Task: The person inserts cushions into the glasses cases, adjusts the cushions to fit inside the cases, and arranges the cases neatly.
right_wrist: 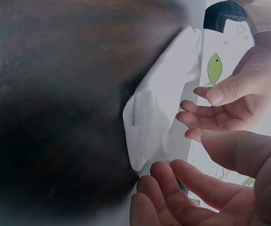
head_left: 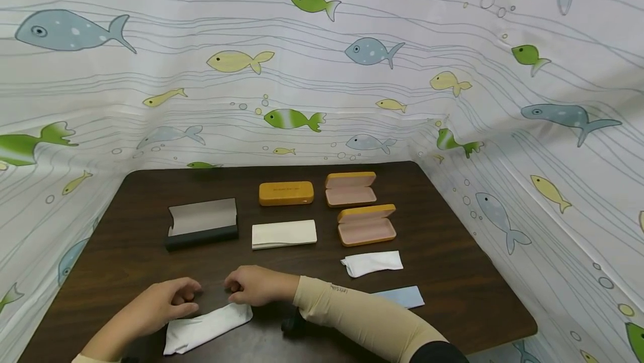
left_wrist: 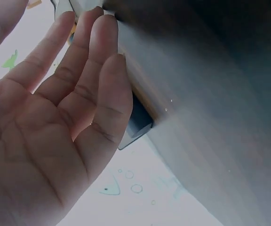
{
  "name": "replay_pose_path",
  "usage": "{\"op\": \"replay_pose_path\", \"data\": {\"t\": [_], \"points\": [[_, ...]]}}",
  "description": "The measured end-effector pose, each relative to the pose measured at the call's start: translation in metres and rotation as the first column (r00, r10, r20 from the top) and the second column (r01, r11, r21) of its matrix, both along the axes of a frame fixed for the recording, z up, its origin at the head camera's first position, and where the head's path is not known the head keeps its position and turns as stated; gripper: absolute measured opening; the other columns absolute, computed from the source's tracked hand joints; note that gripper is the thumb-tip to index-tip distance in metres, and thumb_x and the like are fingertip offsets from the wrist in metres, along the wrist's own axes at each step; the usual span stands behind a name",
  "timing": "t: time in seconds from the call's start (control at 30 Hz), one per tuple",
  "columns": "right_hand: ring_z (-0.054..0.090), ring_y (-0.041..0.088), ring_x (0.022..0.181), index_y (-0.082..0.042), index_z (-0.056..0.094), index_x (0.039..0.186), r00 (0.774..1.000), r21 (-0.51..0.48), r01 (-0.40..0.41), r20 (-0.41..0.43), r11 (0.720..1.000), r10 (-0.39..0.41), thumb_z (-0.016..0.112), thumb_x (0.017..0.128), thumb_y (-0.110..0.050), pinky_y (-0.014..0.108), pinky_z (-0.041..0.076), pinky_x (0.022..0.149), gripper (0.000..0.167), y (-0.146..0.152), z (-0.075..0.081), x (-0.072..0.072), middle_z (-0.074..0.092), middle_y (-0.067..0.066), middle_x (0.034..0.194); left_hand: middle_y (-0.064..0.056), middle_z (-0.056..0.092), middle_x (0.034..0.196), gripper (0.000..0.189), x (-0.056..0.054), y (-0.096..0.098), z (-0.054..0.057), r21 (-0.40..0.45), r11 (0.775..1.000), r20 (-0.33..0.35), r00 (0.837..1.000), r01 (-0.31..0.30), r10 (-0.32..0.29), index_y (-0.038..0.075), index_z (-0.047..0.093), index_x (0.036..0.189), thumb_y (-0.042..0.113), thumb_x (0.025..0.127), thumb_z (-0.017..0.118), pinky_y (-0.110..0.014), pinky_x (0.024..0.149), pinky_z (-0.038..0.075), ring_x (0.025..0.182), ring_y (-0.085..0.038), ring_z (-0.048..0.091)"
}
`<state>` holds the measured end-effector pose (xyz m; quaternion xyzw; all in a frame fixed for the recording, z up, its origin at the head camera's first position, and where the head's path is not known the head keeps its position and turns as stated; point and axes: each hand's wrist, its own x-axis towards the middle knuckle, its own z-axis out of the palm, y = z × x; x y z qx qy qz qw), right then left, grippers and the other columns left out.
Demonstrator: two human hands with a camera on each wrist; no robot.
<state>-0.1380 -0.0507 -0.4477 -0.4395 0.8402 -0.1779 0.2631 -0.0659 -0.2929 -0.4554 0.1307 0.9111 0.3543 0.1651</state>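
A folded white cloth (head_left: 206, 329) lies at the table's near left, slightly askew. My left hand (head_left: 160, 302) is just beyond its left end, fingers loosely bent and nothing held. At its right end my right hand (head_left: 263, 286) hovers by the far edge, fingers loosely curled around nothing. The left wrist view shows the left palm (left_wrist: 36, 146) bare, fingers extended. In the right wrist view the cloth (right_wrist: 154, 103) lies flat beside the fingertips of the relaxed right hand (right_wrist: 206, 197), and the left hand (right_wrist: 239, 94) is opposite.
Farther back are an open dark case (head_left: 203, 226), a closed yellow glasses case (head_left: 286, 193) and a cream folded piece (head_left: 284, 234). Two open yellow cases (head_left: 351, 189) stand right, with another white cloth (head_left: 373, 263) and a light blue cloth (head_left: 405, 296) nearer. A fish-print curtain (head_left: 322, 72) surrounds the table.
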Motion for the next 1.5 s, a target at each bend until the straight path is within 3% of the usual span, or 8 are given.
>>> {"op": "replay_pose_path", "data": {"t": [0.2,0.37,0.6,0.97,1.27,1.5], "points": [[0.052,-0.002,0.089,-0.011,0.065,0.134,0.998,0.029,0.004,-0.062,1.000,-0.003,0.065,0.101,-0.023,0.011,0.043,0.076,0.035,-0.001,-0.006,0.004,0.060,-0.008,0.103,-0.002,0.065,0.109,0.041,0.006,0.005,-0.005,-0.057,0.997,-0.078,0.995,0.051,-0.056,0.001,0.066,0.117,0.025,0.087,0.081,-0.036,0.077,0.056,0.092,-0.020,0.063],[0.051,-0.002,0.090,-0.017,0.067,0.132,0.992,0.055,0.027,-0.128,0.998,-0.020,0.067,0.100,-0.027,0.011,0.042,0.076,0.034,-0.003,-0.009,0.009,0.059,-0.011,0.102,0.003,0.061,0.102,0.039,0.010,0.009,-0.009,-0.117,0.992,-0.147,0.987,0.040,-0.057,0.005,0.067,0.113,0.025,0.084,0.083,-0.032,0.075,0.055,0.088,-0.013,0.059],[0.048,-0.002,0.087,-0.022,0.070,0.128,0.981,0.047,0.042,-0.189,0.998,-0.032,0.071,0.097,-0.029,0.010,0.039,0.073,0.031,-0.004,-0.010,0.015,0.057,-0.012,0.099,0.006,0.055,0.092,0.035,0.013,0.014,-0.015,-0.160,0.986,-0.122,0.992,-0.041,0.022,0.012,0.066,0.106,0.024,0.080,0.086,-0.026,0.068,0.050,0.081,-0.006,0.051],[0.047,-0.001,0.081,-0.018,0.070,0.121,0.964,0.030,0.046,-0.264,0.998,-0.036,0.075,0.094,-0.023,0.010,0.037,0.069,0.028,-0.007,-0.015,0.018,0.057,-0.011,0.092,0.005,0.047,0.079,0.031,0.016,0.022,-0.015,-0.166,0.983,-0.118,0.991,-0.074,0.055,0.015,0.057,0.092,0.017,0.081,0.086,-0.025,0.057,0.039,0.066,-0.005,0.042],[0.050,-0.002,0.069,-0.016,0.069,0.094,0.950,0.019,0.058,-0.307,0.998,-0.050,0.079,0.092,-0.023,0.010,0.040,0.059,0.012,-0.009,-0.019,0.020,0.061,-0.011,0.081,0.007,0.045,0.072,0.029,0.018,0.026,-0.015,-0.181,0.982,-0.129,0.991,-0.044,0.021,0.017,0.054,0.077,0.013,0.084,0.082,-0.023,0.052,0.036,0.060,-0.002,0.039],[0.045,-0.003,0.060,-0.021,0.063,0.072,0.928,0.048,0.018,-0.371,0.999,0.001,0.077,0.093,-0.026,0.011,0.036,0.053,0.025,-0.008,-0.018,0.022,0.053,-0.014,0.069,0.006,0.045,0.072,0.028,0.018,0.026,-0.016,-0.186,0.982,-0.120,0.993,-0.042,0.020,0.018,0.055,0.075,0.012,0.085,0.081,-0.023,0.051,0.036,0.059,-0.003,0.039]]}}
